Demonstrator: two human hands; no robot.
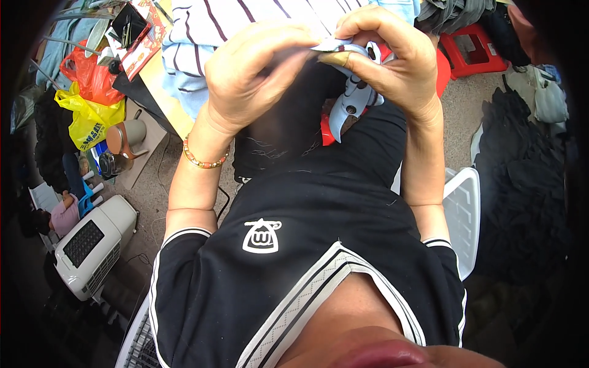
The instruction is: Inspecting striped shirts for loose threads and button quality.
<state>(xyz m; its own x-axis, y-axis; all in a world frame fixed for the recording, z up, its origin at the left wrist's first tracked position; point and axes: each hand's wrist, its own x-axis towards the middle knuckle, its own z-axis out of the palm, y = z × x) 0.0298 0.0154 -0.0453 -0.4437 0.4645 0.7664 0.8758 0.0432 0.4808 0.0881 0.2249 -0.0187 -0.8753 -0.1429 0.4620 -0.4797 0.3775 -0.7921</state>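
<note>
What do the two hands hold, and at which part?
Both hands, left hand and right hand, pinch a small grey piece at its edges; pale scissors hang from the right.

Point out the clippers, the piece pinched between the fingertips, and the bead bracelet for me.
clippers (351, 101), head view, on the pale blue handle below the right hand.
small piece (328, 45), head view, on its light edge between both hands' fingertips.
bead bracelet (202, 162), head view, on the beads across the left wrist.
</note>
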